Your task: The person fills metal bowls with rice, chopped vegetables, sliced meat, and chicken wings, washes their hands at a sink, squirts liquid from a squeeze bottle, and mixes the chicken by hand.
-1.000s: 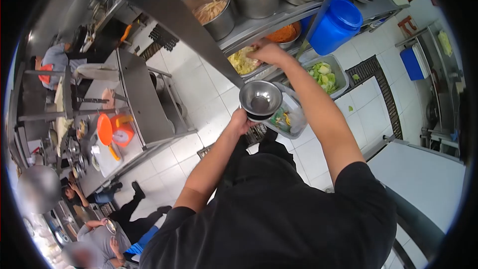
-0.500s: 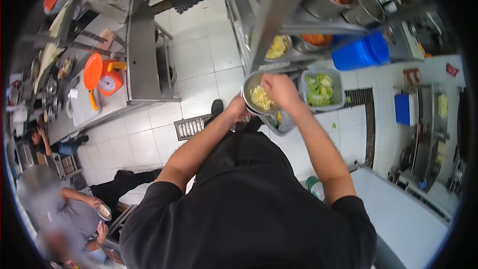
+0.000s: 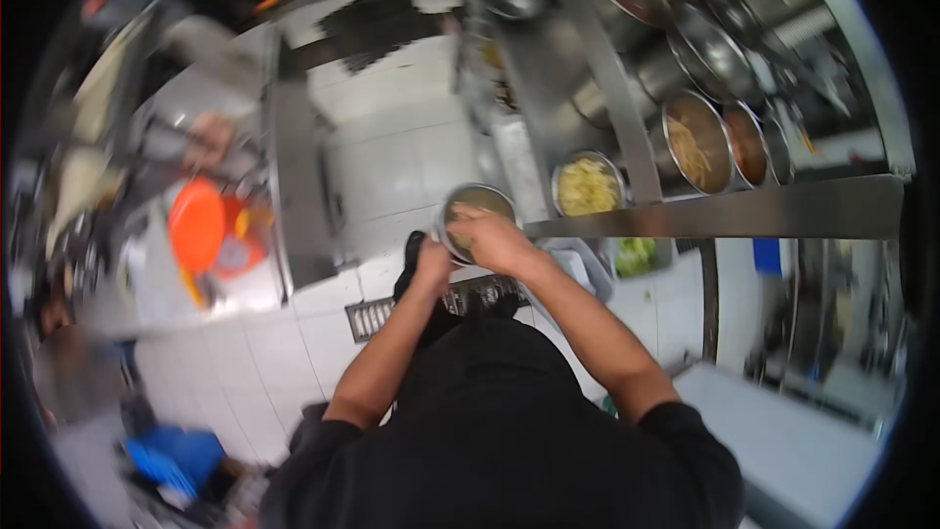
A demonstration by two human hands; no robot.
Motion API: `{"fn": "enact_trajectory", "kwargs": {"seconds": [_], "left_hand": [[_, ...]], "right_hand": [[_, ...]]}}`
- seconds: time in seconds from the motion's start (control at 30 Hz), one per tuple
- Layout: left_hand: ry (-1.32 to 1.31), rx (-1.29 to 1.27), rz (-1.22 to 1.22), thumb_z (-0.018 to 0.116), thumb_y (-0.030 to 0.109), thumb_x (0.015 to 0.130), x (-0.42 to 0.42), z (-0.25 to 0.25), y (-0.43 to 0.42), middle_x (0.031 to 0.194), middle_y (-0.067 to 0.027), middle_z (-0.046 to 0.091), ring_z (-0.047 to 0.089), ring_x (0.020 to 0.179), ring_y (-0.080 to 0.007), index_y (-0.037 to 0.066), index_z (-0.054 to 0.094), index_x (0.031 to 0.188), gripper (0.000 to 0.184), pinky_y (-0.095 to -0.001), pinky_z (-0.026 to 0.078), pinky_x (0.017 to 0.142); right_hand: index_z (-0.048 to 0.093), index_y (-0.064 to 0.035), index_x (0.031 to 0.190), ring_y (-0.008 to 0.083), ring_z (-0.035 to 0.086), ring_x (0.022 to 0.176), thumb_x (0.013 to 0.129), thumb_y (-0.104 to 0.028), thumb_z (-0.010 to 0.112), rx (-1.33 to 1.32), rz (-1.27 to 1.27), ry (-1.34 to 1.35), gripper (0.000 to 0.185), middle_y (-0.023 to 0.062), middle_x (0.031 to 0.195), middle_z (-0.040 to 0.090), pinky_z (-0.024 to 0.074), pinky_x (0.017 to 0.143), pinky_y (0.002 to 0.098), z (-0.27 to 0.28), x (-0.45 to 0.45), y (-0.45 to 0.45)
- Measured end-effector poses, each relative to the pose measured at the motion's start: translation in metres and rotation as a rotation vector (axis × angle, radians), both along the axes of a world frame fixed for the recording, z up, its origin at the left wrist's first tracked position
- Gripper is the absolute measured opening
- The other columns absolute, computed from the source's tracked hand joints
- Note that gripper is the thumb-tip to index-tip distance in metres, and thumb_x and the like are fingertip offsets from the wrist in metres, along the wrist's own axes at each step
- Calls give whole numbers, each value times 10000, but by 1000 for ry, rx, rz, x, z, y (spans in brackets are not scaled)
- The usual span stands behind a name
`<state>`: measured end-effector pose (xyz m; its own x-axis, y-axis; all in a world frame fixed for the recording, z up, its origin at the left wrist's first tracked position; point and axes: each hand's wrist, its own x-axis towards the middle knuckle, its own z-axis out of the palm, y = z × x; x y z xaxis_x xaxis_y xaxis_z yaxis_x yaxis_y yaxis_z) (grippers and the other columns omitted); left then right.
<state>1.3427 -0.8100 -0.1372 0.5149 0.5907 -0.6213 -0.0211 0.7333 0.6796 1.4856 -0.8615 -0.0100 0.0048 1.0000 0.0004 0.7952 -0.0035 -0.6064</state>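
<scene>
Bowl (image 3: 493, 199) held above floor (image 3: 392, 171), left of food pan (image 3: 556, 184), its near-left side grasped by left hand (image 3: 433, 264); right hand (image 3: 493, 241) reaches inside, finger closure indeterminable, and its uneven pressure against a weak left-hand grip could tip the bowl.

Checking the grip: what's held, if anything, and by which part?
The left hand holds the metal bowl by its near left side; any hold by the right hand is unclear.

Glossy metal bowl (image 3: 480, 198), smooth orange plastic pan (image 3: 197, 225), matt black cloth shirt (image 3: 509, 451)
</scene>
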Motion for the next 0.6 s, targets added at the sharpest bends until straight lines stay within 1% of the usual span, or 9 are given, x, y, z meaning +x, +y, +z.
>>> {"fn": "enact_trajectory", "kwargs": {"seconds": [0.03,0.1,0.17,0.23,0.27,0.3,0.33,0.47,0.6], "left_hand": [[-36,-6,-21,558,275,990,2,-2,24,1125,-82,693,707,928,-229,115,552,1304,352,-428,600,711],[-50,-21,-35,542,264,1006,8,-4,68,1161,-70,686,703,969,-208,127,546,1317,340,-389,602,720],[-57,-27,-27,524,256,1031,16,19,110,1189,-64,676,695,1006,-188,128,528,1339,334,-345,600,728],[-50,-7,0,516,254,1037,24,30,146,1211,-68,667,692,1022,-197,124,507,1365,353,-359,602,743],[-44,0,13,512,253,1040,29,31,161,1222,-70,663,691,1030,-201,122,496,1378,363,-366,602,751],[-47,-12,11,504,242,1041,32,33,173,1240,-75,654,687,1044,-206,119,482,1391,372,-375,603,762],[-53,-17,13,496,231,1042,38,35,185,1257,-81,645,683,1059,-212,116,469,1405,381,-384,603,773],[-63,-1,-28,443,176,1058,51,24,215,1273,-125,627,684,1057,-222,82,406,1451,406,-397,608,814],[21,-31,-73,449,185,1055,55,29,228,1247,-115,632,684,1037,-214,80,404,1458,419,-388,606,810]], "right_hand": [[717,-66,1145,367,604,1196,770,20,604,-60,-99,60,400,172,1260,658,482,1020,422,4,3,16],[714,-80,1140,360,643,1125,833,-75,612,17,-267,132,324,183,1178,686,512,970,428,11,34,56],[712,-71,1113,361,677,1039,869,-135,616,-23,-725,88,269,179,1107,708,542,900,420,24,83,91],[705,-56,1015,356,693,946,892,-189,628,210,-930,-122,197,169,999,720,547,836,435,26,153,106],[705,-42,952,327,704,937,898,-156,631,269,-1047,-296,147,180,992,721,542,835,406,0,208,106],[698,-37,927,360,693,963,894,-199,635,222,-1223,-365,177,182,996,719,536,847,431,13,231,110],[710,-47,1057,400,670,1029,892,-223,616,239,-1295,-755,259,210,1059,710,516,902,460,-30,302,96],[686,-59,1179,424,637,1102,900,-212,581,63,-997,-840,335,248,1139,683,492,955,476,-52,431,63],[644,-77,1287,426,594,1187,903,-213,570,-165,-884,-810,414,276,1241,631,461,1022,480,-68,452,89]]}}
